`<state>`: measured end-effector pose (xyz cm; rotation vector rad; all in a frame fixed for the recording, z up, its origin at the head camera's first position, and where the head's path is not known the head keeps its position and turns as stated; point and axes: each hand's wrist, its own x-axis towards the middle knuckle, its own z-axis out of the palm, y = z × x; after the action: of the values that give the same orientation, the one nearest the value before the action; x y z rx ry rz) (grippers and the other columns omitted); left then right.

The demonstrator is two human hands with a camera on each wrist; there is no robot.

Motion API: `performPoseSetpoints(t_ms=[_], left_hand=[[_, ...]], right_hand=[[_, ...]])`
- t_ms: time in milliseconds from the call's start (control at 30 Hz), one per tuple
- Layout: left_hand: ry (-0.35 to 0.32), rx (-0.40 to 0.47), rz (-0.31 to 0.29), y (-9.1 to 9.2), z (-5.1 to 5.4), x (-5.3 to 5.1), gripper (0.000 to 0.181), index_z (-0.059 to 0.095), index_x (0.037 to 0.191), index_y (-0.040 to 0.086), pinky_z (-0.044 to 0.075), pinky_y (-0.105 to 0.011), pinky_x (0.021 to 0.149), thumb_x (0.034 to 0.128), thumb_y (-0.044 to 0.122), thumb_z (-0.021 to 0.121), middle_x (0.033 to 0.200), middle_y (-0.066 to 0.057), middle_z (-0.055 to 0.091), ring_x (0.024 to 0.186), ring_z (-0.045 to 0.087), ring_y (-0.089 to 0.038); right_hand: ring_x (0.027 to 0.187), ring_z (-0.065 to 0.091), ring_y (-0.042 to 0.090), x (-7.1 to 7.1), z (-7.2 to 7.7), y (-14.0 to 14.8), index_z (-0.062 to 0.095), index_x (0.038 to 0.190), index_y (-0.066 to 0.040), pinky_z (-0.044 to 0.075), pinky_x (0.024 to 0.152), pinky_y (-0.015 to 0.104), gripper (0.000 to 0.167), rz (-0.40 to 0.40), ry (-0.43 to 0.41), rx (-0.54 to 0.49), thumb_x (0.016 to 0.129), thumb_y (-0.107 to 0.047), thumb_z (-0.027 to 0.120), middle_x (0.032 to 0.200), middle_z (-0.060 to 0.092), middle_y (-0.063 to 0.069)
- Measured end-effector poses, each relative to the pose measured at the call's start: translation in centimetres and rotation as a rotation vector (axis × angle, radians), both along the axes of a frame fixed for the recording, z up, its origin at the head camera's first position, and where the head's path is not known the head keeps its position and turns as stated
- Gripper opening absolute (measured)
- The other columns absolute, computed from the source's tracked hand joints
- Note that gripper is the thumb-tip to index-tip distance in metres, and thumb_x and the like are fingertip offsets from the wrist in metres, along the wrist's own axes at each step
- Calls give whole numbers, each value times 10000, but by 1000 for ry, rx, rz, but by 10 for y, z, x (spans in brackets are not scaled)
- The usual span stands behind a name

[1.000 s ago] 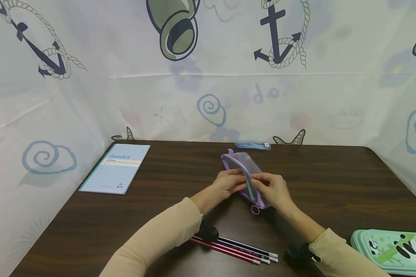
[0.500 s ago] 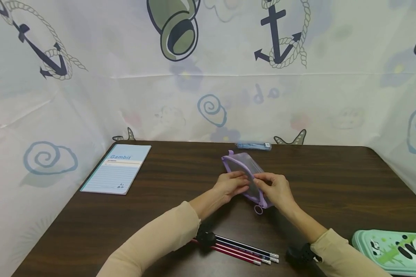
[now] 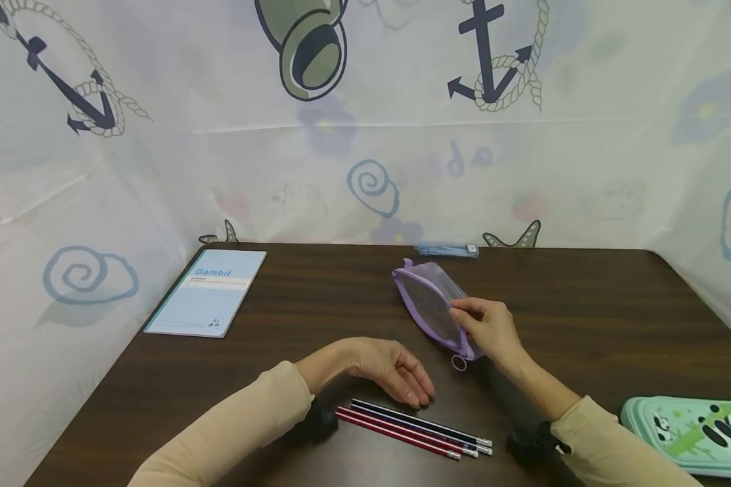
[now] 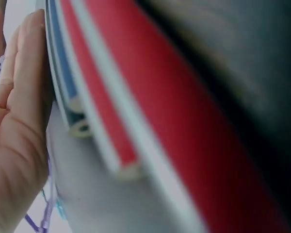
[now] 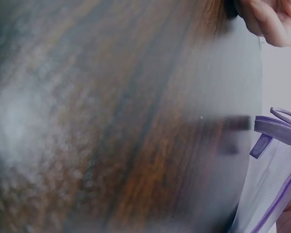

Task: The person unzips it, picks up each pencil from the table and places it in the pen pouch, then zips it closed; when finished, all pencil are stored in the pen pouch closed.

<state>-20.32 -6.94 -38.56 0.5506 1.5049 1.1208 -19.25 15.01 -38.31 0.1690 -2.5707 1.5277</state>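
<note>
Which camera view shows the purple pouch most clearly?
The head view: it shows the open purple pouch almost whole, the right hand covering little. The right wrist view shows only part, at its edge; the left wrist view, only purple slivers beside the left hand.

I lose part of the green panda case [image 3: 694,436] past the head view's right edge and can't read the small print [image 3: 198,279] on the notebook [image 3: 219,301]. My right wrist view cuts off the purple pouch [image 5: 271,174] and right hand [image 5: 288,217]; in the left, the nearest red pencil [image 4: 179,111] (a smear at my end) runs out of frame
</note>
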Motion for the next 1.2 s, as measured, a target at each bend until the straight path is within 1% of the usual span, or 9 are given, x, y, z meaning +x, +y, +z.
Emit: performPoseSetpoints(t_ms=[100,167,400,467,567,733,933,1100,1200], left_hand=[[108,-5,-52,2,3,5,286,619,1119,-70,540,-217,812,835,-102,626,1025,-163,691,841,650,-86],[179,-6,-67,3,5,9,268,636,1072,-69,542,-205,785,808,-113,651,978,-165,698,807,650,-82],[349,-17,-60,6,4,17,216,665,942,-33,551,-197,692,754,-138,689,841,-98,691,746,651,-139],[393,-25,-54,7,3,19,205,673,913,-16,544,-181,666,746,-131,701,806,-70,685,720,647,-125],[501,-40,-58,7,2,20,180,686,877,27,535,-160,635,742,-82,733,741,16,668,667,627,-48],[710,-55,-132,7,5,19,154,704,847,87,529,-142,618,746,-18,755,690,116,620,636,585,38],[908,-77,-229,12,11,18,167,710,817,117,497,-95,598,725,-20,739,665,142,590,617,538,77],[991,-89,-249,15,12,19,153,700,792,131,468,-73,559,716,4,736,630,153,569,579,504,98],[991,-86,-251,13,10,18,148,692,788,143,466,-73,554,720,18,735,624,164,557,575,495,104]], right_hand=[[599,525,39,-1,2,1,703,1021,8,474,524,173,179,-3,-11,4,883,-94,653,825,684,102],[604,527,32,-1,2,2,703,1021,8,478,528,171,179,-4,-16,4,884,-96,653,832,687,98],[587,526,42,0,1,2,710,992,3,469,508,172,162,-10,18,-9,874,-95,662,792,682,69],[585,524,46,1,1,2,709,989,6,465,503,175,164,-4,22,-15,873,-100,663,777,674,59],[584,520,47,1,1,2,709,993,3,464,504,175,163,-1,4,-18,876,-100,661,770,662,60],[591,513,44,0,1,3,710,1014,-5,461,512,173,176,-8,-28,-17,881,-108,659,785,654,74],[583,505,32,1,4,4,703,1022,14,454,505,168,189,-11,-19,-27,879,-103,661,784,658,78],[587,502,35,2,7,6,697,1041,20,448,502,164,211,-15,-16,-36,881,-113,661,813,668,106],[590,506,32,3,7,6,697,1045,18,452,509,164,214,-18,-24,-39,881,-114,662,838,680,114]])
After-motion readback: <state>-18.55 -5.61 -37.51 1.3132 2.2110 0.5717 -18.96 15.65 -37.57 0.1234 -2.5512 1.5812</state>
